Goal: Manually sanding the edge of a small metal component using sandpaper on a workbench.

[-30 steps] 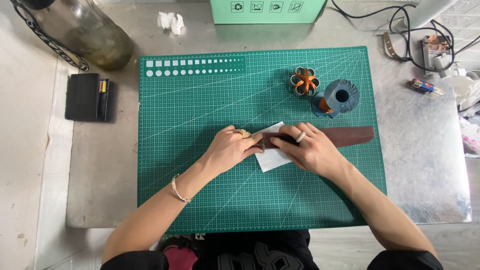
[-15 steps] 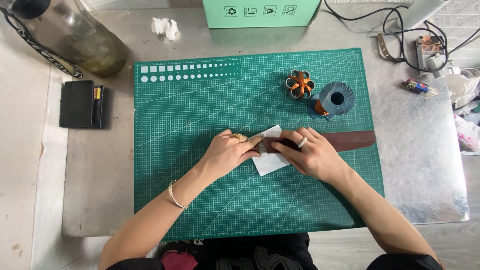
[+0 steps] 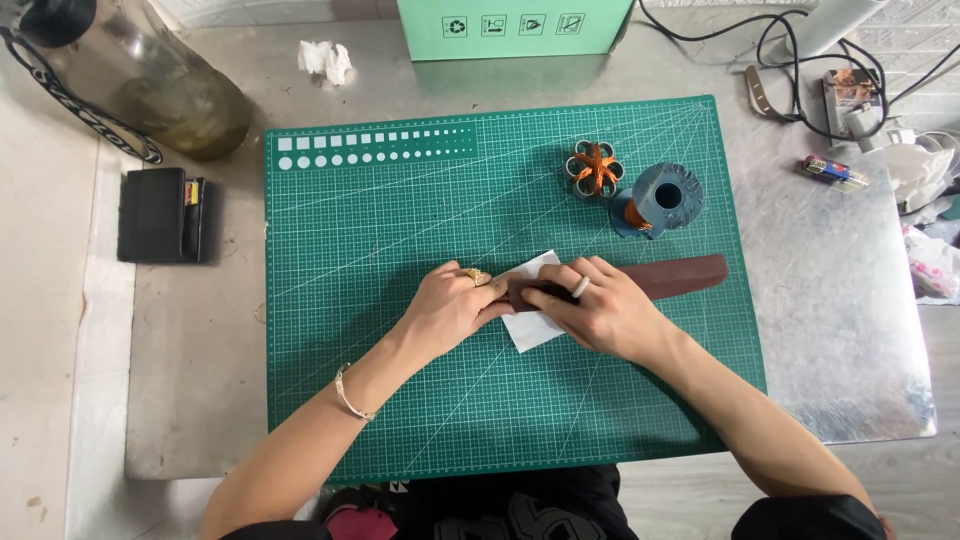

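A: Anything moved?
B: Barely. The left hand (image 3: 452,305) and right hand (image 3: 598,310) stay pressed together, pinching the brown leather strip (image 3: 680,277) over white paper (image 3: 532,322); its free end reaches past the right hand.

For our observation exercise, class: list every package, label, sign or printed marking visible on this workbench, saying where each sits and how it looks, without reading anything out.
Mint-green cardboard box: top centre, behind the mat; rectangular, with a row of small dark square symbols.
Green cutting mat: centre, under both hands; white grid lines, with rows of white squares and circles at its upper left.
Small colourful packet: right, on the metal table; oblong, its print too small to tell.
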